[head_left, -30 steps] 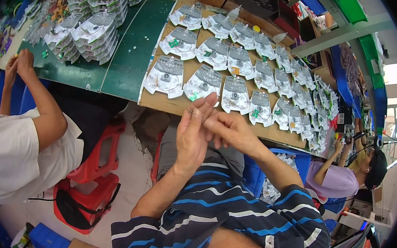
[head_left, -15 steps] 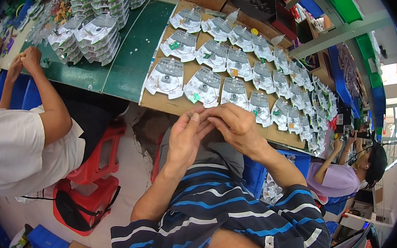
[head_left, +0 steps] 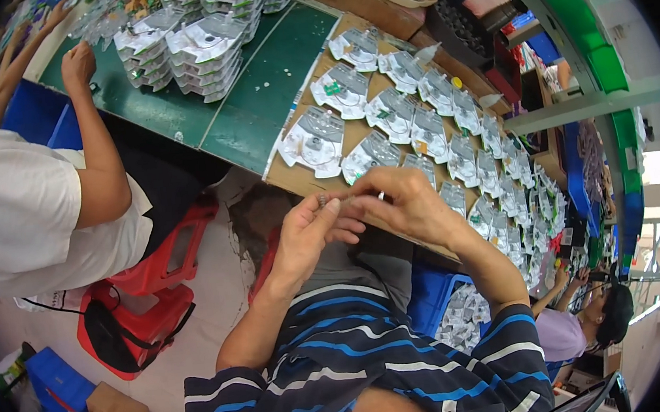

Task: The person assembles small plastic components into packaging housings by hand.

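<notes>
Both my hands are held close together just in front of the board's near edge. My left hand [head_left: 311,236] pinches a small ridged grey metal piece [head_left: 321,200], spring-like in look, between thumb and forefinger. The fingertips of my right hand [head_left: 408,205] are closed beside the left thumb. Whatever they hold is too small and hidden to make out. Beyond the hands, rows of grey-and-white moulded shells [head_left: 312,146] lie on a brown board [head_left: 296,179]. Some carry small green or orange parts.
Stacked shells [head_left: 208,55] stand on the green table [head_left: 247,126] at far left. A person in a white shirt [head_left: 20,204] sits left, near a red stool [head_left: 131,328]. A blue crate [head_left: 432,295] with loose parts is right of my lap. Another person [head_left: 561,335] works far right.
The view has shifted, so the table sits further right and lower. My right hand has moved slightly right, its wrist more bent. The neighbour at left has raised a hand.
</notes>
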### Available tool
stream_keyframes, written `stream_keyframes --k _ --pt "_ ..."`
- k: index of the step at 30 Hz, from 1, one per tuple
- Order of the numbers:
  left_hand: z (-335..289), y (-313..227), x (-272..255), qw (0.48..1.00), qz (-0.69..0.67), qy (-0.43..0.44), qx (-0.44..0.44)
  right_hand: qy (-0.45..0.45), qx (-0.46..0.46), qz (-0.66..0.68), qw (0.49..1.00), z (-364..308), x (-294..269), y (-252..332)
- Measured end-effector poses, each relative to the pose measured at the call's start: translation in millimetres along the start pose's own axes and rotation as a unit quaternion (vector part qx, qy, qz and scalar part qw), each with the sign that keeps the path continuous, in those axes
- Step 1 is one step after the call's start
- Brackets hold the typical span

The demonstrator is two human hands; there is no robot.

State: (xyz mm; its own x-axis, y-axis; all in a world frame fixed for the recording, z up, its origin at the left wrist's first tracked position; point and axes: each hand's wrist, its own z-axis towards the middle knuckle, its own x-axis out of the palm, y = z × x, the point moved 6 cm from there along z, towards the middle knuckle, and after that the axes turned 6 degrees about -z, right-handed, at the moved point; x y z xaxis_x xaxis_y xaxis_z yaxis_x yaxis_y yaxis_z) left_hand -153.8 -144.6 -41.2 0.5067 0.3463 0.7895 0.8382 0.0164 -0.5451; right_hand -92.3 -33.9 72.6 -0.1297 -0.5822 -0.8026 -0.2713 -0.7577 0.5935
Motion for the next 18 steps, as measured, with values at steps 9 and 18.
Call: stream_keyframes --k 9,18 --pt "12.1 -18.3 -26.4 0.987 -0.124 -0.065 0.078 -0.053 -0.186 -0.204 0.96 77.2 25.5 -17.8" --pt "13.0 -15.9 -35.3 0.984 -0.155 -0.048 0.075 -0.041 -0.176 -0.163 0.97 79.3 29.2 -23.6"
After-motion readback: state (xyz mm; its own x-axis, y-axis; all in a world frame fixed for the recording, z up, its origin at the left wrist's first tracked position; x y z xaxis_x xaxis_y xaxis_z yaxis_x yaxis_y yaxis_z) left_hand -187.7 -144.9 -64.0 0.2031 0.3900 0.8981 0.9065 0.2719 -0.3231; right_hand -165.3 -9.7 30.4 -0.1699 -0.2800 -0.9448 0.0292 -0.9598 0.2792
